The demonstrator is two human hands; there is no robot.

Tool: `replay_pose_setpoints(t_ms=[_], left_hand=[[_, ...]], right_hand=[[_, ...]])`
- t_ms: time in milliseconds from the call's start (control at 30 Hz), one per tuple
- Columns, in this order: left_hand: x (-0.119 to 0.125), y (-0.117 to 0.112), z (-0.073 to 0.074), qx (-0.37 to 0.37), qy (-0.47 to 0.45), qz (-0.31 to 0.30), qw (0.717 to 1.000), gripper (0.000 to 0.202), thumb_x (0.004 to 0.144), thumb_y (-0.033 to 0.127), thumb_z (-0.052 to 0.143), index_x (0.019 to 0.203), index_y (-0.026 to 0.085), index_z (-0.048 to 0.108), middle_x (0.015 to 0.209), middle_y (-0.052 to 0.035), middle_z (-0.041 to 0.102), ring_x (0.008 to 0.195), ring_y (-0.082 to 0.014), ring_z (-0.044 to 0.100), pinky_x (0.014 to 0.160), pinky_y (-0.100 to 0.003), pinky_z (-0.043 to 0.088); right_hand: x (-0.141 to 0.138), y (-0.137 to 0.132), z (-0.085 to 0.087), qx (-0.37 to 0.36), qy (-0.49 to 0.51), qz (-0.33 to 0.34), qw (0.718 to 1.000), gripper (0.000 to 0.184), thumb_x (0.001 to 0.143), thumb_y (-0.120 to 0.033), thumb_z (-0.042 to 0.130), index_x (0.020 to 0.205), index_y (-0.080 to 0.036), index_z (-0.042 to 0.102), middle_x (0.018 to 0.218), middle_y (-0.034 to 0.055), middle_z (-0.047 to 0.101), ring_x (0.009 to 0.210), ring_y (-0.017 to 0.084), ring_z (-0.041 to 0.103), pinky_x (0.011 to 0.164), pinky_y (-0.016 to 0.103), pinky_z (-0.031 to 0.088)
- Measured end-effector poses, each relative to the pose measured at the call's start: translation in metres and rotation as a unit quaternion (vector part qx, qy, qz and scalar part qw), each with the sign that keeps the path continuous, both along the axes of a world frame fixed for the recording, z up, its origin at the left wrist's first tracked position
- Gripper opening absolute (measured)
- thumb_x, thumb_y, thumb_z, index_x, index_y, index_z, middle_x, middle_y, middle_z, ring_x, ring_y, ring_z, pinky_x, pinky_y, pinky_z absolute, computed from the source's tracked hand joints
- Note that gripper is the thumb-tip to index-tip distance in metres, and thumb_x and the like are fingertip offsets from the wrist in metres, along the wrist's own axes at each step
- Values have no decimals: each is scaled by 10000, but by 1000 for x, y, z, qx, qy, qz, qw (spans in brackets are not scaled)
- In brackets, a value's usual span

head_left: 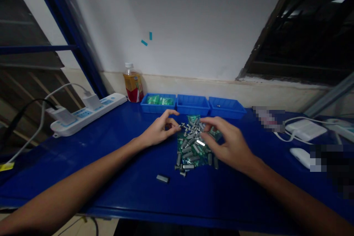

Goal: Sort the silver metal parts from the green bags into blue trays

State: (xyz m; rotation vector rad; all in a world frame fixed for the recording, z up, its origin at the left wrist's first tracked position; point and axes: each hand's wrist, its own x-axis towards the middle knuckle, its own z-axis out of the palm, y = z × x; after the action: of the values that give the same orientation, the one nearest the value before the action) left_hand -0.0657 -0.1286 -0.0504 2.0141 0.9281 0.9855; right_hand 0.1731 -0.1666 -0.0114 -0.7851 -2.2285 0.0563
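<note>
A pile of metal hex standoffs [195, 148] and small screws [186, 132] lies on a green plastic bag [181, 145] in front of me. My left hand [163, 128] is at the pile's left edge, its thumb and a finger pinched on what looks like a small screw [180, 126]; its index finger stretches out above. On the other side, my right hand [225, 140] has thumb and index finger apart over the pile's upper right, close to several pieces and gripping none that I can see. One standoff [162, 179] lies alone nearer to me.
Behind the pile stand three blue bins: the left bin [157, 108] holds green packets, the middle bin [193, 109] shows nothing inside, the right bin [228, 110] a small metal piece. A bottle [133, 84], power strip [91, 114] and white charger [305, 129] with cables flank them.
</note>
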Motion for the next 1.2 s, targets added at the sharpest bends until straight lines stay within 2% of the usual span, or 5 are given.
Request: replay_pose_setpoints(t_ms=[333,700,867,1000,1200], left_hand=[[21,-32,13,-70,-24,-105,992,439,892,248,496,1253,169,258,769,0,573,705,-115,574,643,-240,460],[24,-41,7,166,105,14,980,99,886,219,517,953,159,557,851,-30,626,782,-125,588,705,-249,467],[26,-42,6,78,62,45,994,172,905,297,489,879,153,579,728,-3,626,647,-110,574,590,-220,437],[28,-42,10,24,69,17,997,271,933,355,422,866,150,586,720,-4,624,639,-116,574,584,-225,440],[-5,-19,19,183,261,47,947,268,900,319,471,1105,181,574,1046,-81,605,970,-210,559,865,-364,451]], right_hand=[[-19,7,-33,21,-82,48,995,109,891,-166,468,896,-163,577,806,59,614,772,188,551,730,332,419],[-22,-1,-40,-71,19,-5,997,160,907,-198,451,793,-189,562,730,18,601,720,159,558,686,298,402],[-22,-2,-38,11,12,-4,1000,198,866,-196,524,1061,-164,536,911,69,638,850,189,583,774,332,437],[-24,-1,-33,69,-38,11,997,120,877,-151,474,941,-185,569,861,55,655,787,182,582,727,332,420],[18,58,-21,89,-13,-167,982,178,892,-275,483,833,-179,621,800,72,646,788,213,571,711,345,404]])
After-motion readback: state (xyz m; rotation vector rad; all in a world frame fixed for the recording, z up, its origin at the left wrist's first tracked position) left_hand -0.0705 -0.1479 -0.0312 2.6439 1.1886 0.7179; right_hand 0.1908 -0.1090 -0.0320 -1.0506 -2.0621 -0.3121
